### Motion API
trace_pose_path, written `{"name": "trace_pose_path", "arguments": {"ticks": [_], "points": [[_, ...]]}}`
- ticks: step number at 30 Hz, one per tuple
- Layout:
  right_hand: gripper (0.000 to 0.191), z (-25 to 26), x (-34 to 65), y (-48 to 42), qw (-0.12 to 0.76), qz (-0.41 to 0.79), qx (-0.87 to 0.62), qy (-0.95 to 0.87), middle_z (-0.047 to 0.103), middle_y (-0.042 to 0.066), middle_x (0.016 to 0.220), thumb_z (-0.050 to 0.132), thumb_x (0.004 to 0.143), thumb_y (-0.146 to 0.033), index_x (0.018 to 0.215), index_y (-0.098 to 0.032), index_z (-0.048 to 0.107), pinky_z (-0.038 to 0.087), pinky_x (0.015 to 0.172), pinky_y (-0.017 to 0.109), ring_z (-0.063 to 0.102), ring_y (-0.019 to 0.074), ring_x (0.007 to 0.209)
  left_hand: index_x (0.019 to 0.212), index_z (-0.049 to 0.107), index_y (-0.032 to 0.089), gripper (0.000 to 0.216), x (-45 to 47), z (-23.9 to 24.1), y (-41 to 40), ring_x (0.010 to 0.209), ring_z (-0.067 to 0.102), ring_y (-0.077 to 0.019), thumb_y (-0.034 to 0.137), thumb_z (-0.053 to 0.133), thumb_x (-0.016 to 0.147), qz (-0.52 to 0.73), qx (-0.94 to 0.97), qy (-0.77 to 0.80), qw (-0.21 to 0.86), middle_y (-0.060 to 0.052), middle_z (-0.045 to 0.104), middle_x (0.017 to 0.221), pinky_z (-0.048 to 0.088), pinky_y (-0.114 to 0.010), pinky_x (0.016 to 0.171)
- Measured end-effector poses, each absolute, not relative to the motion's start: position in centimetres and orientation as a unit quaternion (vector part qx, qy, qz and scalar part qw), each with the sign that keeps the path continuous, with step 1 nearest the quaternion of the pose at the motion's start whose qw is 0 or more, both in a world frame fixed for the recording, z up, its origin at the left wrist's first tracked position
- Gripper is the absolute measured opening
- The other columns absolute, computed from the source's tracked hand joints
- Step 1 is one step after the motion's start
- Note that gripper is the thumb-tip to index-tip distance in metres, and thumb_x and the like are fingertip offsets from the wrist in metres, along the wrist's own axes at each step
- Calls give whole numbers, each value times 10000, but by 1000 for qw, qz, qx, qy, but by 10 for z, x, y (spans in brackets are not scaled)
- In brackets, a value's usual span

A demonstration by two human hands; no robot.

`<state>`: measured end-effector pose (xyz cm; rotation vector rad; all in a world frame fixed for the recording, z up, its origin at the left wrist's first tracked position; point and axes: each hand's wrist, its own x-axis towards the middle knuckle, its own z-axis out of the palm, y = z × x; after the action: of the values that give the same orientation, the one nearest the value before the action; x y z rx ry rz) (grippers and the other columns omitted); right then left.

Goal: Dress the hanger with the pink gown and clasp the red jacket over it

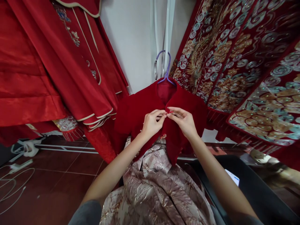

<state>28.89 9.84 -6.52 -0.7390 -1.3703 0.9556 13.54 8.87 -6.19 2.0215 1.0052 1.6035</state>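
A dark red short jacket (140, 106) hangs in front of me on a purple hanger (167, 67). Its collar is parted at the top, and a small beaded fastening (163, 136) shows lower on the front edge. My left hand (153, 122) pinches the jacket's front edge just below the collar. From the other side, my right hand (184, 122) pinches the opposite edge, its fingertips meeting those of the left. A small ornament shows at the right fingertips; its details are partly hidden. Below the jacket, a shiny pinkish-beige patterned fabric (159, 187) drapes toward me.
Red garments with pale piping (77, 62) hang at left. Heavily embroidered red garments (229, 68) hang at right. A black tray-like surface (253, 187) holds a phone (232, 177). White cables (17, 184) lie on the tiled floor at left.
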Motion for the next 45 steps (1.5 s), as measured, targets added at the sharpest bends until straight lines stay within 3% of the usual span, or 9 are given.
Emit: {"name": "trace_pose_path", "arguments": {"ticks": [12, 20, 24, 27, 30, 34, 37, 42, 45], "points": [[393, -67, 280, 101, 626, 403, -309, -592, 672, 55, 1037, 771, 676, -366, 1009, -218, 622, 503, 969, 372, 642, 186, 986, 943, 672, 187, 129, 135, -62, 90, 809, 687, -143, 212, 598, 841, 558, 717, 374, 186, -55, 700, 945, 593, -248, 680], [987, -116, 280, 56, 543, 232, -349, -728, 334, 156, 1388, 789, 633, -287, 1413, -266, 184, 525, 914, 434, 525, 256, 1134, 1034, 554, 176, 214, 148, -83, 69, 883, 685, -156, 327, 568, 883, 658, 534, 332, 414, -89, 667, 1038, 586, -310, 781], [727, -131, 289, 46, 530, 210, -407, -714, 486, 134, 1244, 652, 751, -229, 1386, -236, 297, 521, 896, 454, 581, 256, 1044, 1077, 563, 189, 264, 149, -90, 63, 1080, 646, -193, 383, 558, 897, 644, 534, 316, 447, -105, 651, 1167, 539, -359, 930], [463, -123, 298, 40, 551, 299, -423, -654, 609, 38, 918, 622, 800, -266, 1226, -252, 442, 552, 778, 393, 637, 221, 860, 1120, 595, 217, 266, 149, -96, 63, 1239, 554, -188, 383, 508, 931, 631, 553, 350, 416, -84, 611, 1293, 439, -364, 1060], [317, -107, 304, 26, 573, 394, -380, -610, 620, 16, 878, 653, 801, -309, 1082, -267, 512, 553, 725, 321, 637, 184, 824, 1159, 611, 241, 273, 150, -103, 60, 1309, 487, -171, 348, 462, 957, 627, 565, 380, 380, -50, 583, 1351, 366, -364, 1115], [286, -93, 300, 6, 558, 447, -303, -630, 593, 15, 955, 734, 756, -303, 986, -284, 566, 538, 709, 250, 604, 151, 865, 1044, 637, 205, 223, 149, -110, 45, 991, 649, -156, 341, 501, 930, 673, 517, 409, 336, -63, 682, 1122, 526, -289, 861], [309, -96, 288, 0, 530, 492, -261, -639, 572, 6, 915, 774, 727, -293, 967, -290, 579, 533, 662, 231, 579, 140, 826, 934, 629, 190, 150, 140, -115, 36, 703, 587, -108, 320, 595, 867, 714, 461, 484, 210, -41, 661, 928, 487, -211, 626], [340, -109, 268, 11, 534, 555, -237, -592, 576, -26, 816, 829, 667, -243, 890, -263, 573, 536, 647, 216, 580, 110, 726, 995, 570, 188, 231, 119, -126, 40, 724, 558, -103, 289, 665, 810, 686, 476, 530, 148, -63, 624, 1038, 449, -183, 557], [323, -114, 258, 24, 550, 525, -257, -596, 599, -20, 835, 824, 674, -237, 873, -239, 569, 534, 704, 230, 602, 113, 755, 1018, 547, 184, 199, 114, -131, 44, 777, 599, -120, 271, 617, 853, 666, 512, 523, 146, -51, 636, 941, 478, -188, 591]]}}
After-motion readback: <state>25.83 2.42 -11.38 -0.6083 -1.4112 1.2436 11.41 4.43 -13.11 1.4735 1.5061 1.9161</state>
